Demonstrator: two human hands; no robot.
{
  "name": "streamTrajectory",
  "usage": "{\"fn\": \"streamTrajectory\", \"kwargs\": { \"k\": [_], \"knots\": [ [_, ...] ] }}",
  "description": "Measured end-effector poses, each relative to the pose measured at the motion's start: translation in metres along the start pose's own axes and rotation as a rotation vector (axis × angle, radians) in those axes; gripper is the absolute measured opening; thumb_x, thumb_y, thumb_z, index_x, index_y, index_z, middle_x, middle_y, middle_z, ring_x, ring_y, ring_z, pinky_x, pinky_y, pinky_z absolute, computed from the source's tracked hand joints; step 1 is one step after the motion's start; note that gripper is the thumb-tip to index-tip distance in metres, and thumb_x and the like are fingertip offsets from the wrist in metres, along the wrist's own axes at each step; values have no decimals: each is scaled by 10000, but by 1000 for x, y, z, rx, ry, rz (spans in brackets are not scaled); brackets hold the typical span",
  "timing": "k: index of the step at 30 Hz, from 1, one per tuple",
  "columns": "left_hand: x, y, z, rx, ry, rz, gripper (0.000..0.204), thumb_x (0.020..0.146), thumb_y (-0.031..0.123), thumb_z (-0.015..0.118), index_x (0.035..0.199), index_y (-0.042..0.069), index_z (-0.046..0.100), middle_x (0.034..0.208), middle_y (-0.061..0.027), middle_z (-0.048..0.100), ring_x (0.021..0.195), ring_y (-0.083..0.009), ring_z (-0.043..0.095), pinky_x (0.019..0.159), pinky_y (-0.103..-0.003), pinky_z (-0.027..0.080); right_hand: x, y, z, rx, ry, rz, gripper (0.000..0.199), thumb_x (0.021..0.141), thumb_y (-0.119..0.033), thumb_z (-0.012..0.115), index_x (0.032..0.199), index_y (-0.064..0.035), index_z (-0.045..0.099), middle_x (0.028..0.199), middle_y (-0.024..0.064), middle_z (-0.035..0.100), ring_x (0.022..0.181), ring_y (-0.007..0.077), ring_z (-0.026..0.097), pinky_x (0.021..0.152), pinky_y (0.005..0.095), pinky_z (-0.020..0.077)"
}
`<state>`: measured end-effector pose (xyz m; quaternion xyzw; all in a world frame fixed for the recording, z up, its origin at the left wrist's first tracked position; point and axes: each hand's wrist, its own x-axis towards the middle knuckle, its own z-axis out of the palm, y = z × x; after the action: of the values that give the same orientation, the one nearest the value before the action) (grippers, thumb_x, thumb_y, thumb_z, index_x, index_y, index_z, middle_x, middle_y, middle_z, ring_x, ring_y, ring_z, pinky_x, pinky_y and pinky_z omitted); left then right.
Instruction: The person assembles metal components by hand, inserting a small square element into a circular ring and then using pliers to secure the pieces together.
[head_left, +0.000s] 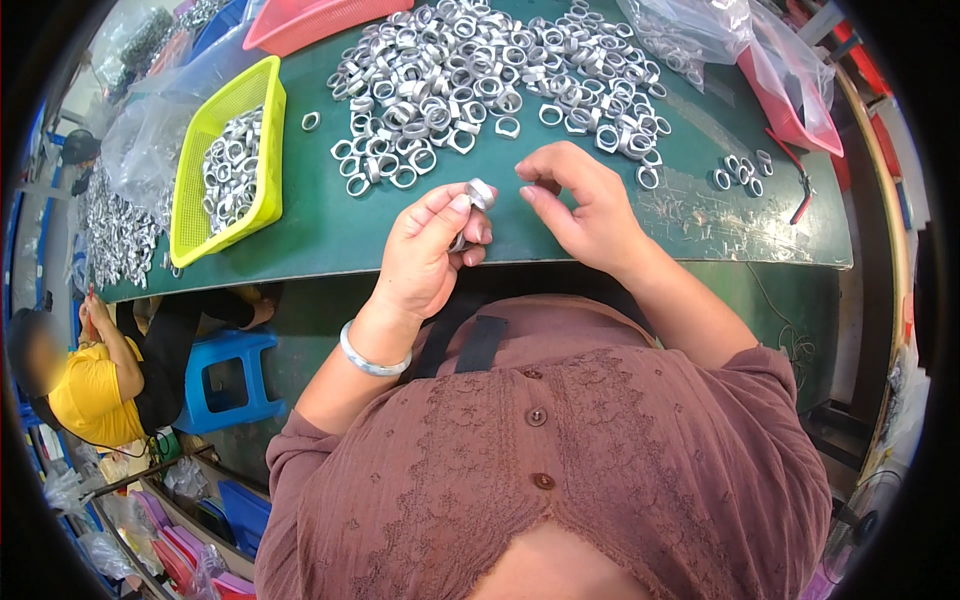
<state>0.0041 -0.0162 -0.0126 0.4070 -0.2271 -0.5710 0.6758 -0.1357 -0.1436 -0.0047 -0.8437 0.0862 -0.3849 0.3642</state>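
Pinched between the thumb and fingers of my left hand (425,245) is a silver metal ring (481,194). A second ring (458,243) shows lower down, against the curled fingers of that same hand. My right hand (580,205) hovers to the right of it, thumb and index finger bent toward each other with a gap between the tips. Nothing shows in that gap. Beyond both hands a big heap of similar rings (440,95) spreads over the green tabletop (350,235).
A yellow-green basket (275,150) of rings stands at left, with one loose ring (310,121) beside it. Several rings (740,172) lie at right near a red-handled tool (801,205). Pink trays (790,110) sit at the back. A person in yellow (95,395) works at far left by a blue stool (228,375).
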Motion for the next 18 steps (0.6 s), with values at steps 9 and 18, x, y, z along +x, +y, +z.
{"fn": "streamTrajectory", "kwargs": {
  "k": [9,18],
  "knots": [
    [0,6,2,-140,9,-117,202,869,156,475,985,-2,520,721,-56,514,656,-147,481,464,-203,367,31,36,1,-335,-153,235,256,723,-53,591,975,-18,563,877,147,553,800,299,565,712,370,454],
    [-1,10,2,-75,138,-176,203,872,168,476,975,0,523,721,-44,522,637,-122,493,442,-176,348,38,44,9,-549,-254,205,122,761,-100,538,850,-63,613,836,110,541,813,295,555,709,387,451]
  ]
}}
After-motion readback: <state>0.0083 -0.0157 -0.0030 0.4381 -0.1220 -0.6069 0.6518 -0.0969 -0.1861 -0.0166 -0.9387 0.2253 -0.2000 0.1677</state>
